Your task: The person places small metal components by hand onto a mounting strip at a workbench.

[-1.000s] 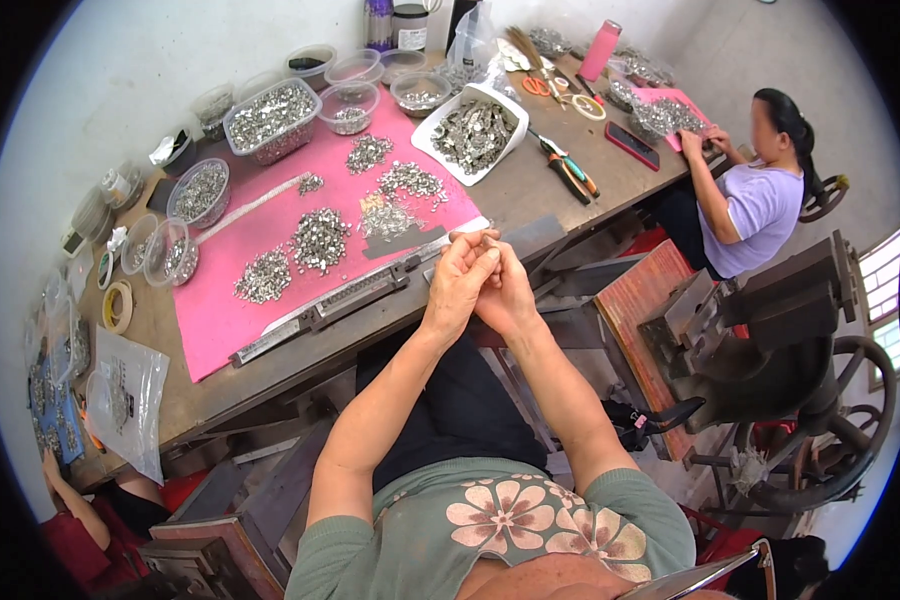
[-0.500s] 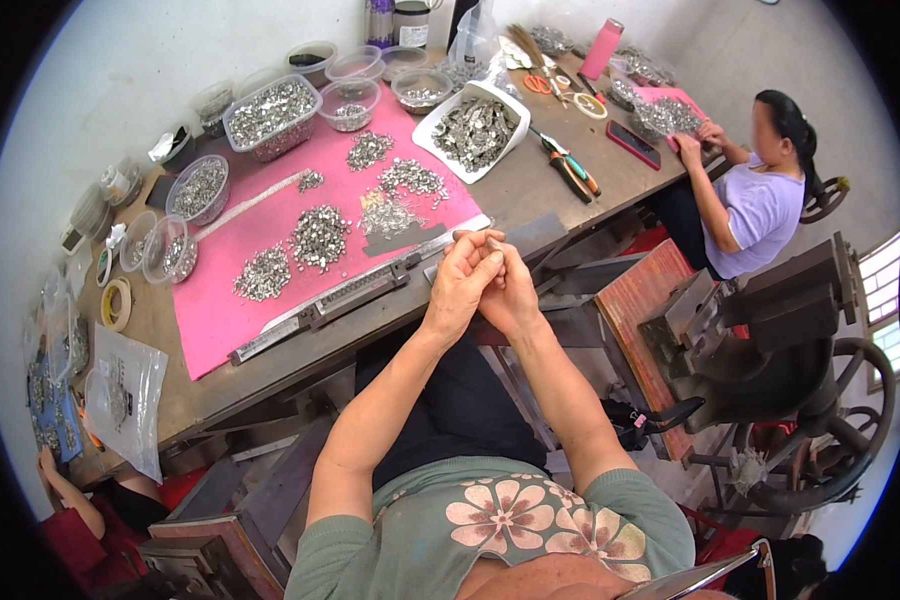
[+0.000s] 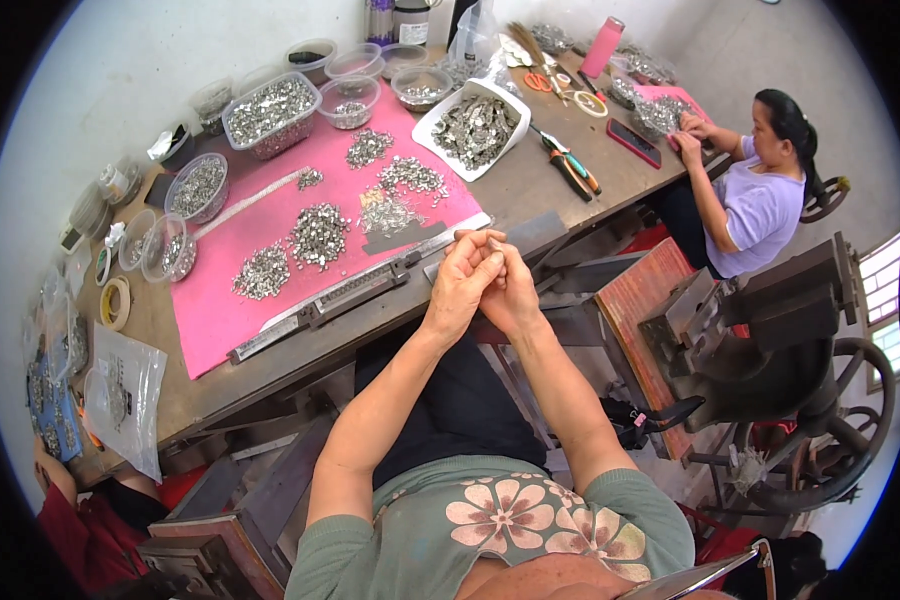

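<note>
My left hand [image 3: 458, 292] and my right hand [image 3: 513, 297] are held together just off the table's front edge. Both have their fingers closed in a pinch, with the fingertips meeting. Whatever sits between them is hidden or too small to name. Just beyond the hands, on a pink mat [image 3: 250, 215], a metal straightedge rail [image 3: 355, 292] runs along the near side. Small silvery metal parts lie heaped on the mat, among them a dark grey pile [image 3: 319, 236], a paler pile [image 3: 261, 272] and a heap of thin pieces [image 3: 387, 215].
A white tray [image 3: 425, 135] of metal pieces and several clear tubs, including a full rectangular one [image 3: 270, 148], line the back. Pliers [image 3: 567, 165] and a phone [image 3: 634, 144] lie right. A co-worker [image 3: 755, 195] sits at the right; a heavy hand-wheel press [image 3: 770, 370] stands nearer.
My hands stay in nearly the same place and pose. At the lower left, another person's arm and red sleeve have shifted. The co-worker at the right has moved slightly.
</note>
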`<state>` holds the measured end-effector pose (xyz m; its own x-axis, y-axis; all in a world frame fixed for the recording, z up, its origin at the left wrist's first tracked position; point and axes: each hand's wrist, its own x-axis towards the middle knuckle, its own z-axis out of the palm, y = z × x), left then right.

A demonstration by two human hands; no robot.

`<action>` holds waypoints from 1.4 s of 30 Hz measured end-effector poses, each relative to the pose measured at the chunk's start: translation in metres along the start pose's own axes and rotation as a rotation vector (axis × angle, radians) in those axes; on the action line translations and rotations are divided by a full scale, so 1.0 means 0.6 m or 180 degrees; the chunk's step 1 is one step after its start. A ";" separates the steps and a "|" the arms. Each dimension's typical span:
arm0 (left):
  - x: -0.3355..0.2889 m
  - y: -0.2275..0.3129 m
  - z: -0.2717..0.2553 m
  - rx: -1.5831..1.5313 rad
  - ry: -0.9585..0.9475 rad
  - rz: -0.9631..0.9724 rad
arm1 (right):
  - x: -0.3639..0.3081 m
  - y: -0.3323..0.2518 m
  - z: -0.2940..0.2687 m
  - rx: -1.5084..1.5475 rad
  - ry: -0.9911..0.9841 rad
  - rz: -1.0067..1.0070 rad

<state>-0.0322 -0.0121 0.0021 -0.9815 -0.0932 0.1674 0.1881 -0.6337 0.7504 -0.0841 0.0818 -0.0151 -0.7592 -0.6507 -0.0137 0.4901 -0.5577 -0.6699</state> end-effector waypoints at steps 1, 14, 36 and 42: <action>0.000 0.001 0.001 -0.0005 -0.0002 -0.0004 | 0.000 0.000 -0.002 -0.0001 0.0000 0.0000; -0.006 0.005 0.002 -0.0141 -0.0028 -0.0089 | -0.007 -0.003 0.019 -0.0285 -0.0014 -0.0128; -0.100 0.174 -0.047 -0.0574 0.1224 0.1242 | 0.062 0.096 0.236 -0.0462 -0.0285 0.0442; -0.199 0.281 -0.112 -0.0194 0.1664 0.2071 | 0.093 0.201 0.375 -0.0599 -0.1313 0.1344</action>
<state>0.1143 -0.1597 0.0656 -0.5708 -0.7894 0.2258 0.7354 -0.3692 0.5681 0.0290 -0.1380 0.0704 -0.2696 -0.9620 -0.0434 0.5998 -0.1326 -0.7891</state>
